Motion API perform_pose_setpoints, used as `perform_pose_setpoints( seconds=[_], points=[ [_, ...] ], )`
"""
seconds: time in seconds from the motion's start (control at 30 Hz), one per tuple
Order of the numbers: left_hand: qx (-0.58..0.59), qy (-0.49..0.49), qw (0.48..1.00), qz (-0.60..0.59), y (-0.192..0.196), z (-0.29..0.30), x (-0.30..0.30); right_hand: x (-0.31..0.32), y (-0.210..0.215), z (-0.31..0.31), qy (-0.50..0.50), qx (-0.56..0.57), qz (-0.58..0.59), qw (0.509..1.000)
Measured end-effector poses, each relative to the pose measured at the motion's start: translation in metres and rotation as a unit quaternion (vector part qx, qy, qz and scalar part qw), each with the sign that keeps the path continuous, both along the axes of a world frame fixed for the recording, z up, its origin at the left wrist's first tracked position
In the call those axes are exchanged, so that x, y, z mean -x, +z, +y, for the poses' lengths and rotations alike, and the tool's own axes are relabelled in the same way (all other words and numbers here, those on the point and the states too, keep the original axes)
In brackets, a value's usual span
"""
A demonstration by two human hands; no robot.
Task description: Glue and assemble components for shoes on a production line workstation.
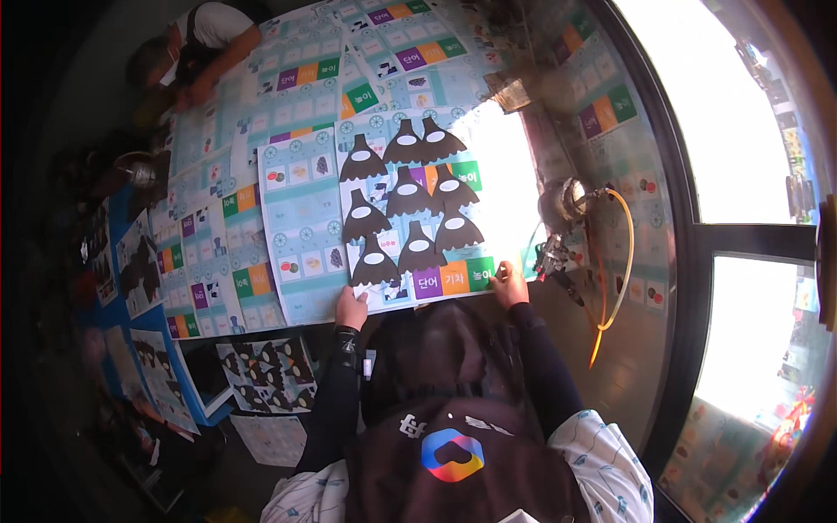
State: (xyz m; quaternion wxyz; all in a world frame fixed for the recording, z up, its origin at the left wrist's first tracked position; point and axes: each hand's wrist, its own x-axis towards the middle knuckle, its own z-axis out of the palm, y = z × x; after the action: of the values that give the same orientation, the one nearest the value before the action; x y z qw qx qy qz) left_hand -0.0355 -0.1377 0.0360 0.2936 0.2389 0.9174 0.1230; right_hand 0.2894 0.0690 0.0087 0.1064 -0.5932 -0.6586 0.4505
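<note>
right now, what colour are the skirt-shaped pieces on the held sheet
The pieces are near-black with white ovals, in the head view.

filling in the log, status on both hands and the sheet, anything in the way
Left hand and right hand gripping near edge of printed sheet. Nine black pieces on top, covering part of it. Metal device just right of right hand.

Cutouts: black, white ovals | sheet: pale blue, purple-orange-green strip

Dk apron w/ multicol. ring logo & white marks. Outer slvs short, white w/ blue print; dk undersleeves below. Blk wristband, L side.
</note>
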Motion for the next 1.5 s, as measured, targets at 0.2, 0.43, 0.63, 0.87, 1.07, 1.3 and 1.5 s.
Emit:
perform_pose_setpoints(
  seconds=[0.2,0.43,0.63,0.87,1.07,1.3,1.5],
  points=[
    [0.071,-0.06,0.986,0.138,0.018,0.011,-0.009,-0.037,0.017,0.019,0.024,-0.179,-0.115,0.977],
    [-0.117,-0.218,0.965,0.086,0.026,0.086,-0.058,-0.089,0.028,0.042,-0.023,-0.229,-0.215,0.949],
    [-0.114,-0.467,0.877,0.03,0.055,0.145,-0.113,-0.078,0.045,0.043,-0.054,-0.246,-0.168,0.953],
    [0.044,-0.599,0.8,-0.009,0.026,0.156,-0.112,-0.073,0.063,-0.01,-0.048,-0.156,-0.156,0.974],
    [-0.239,-0.537,0.778,-0.221,0.149,0.211,-0.113,-0.113,0.05,-0.021,0.008,-0.146,-0.098,0.984],
    [-0.578,-0.521,0.434,-0.455,0.499,0.178,-0.108,-0.108,0.098,-0.051,-0.069,-0.169,-0.078,0.98],
    [-0.62,-0.524,0.107,-0.574,0.565,0.104,-0.122,-0.085,0.125,-0.084,-0.071,-0.133,-0.088,0.985]
  ],
)
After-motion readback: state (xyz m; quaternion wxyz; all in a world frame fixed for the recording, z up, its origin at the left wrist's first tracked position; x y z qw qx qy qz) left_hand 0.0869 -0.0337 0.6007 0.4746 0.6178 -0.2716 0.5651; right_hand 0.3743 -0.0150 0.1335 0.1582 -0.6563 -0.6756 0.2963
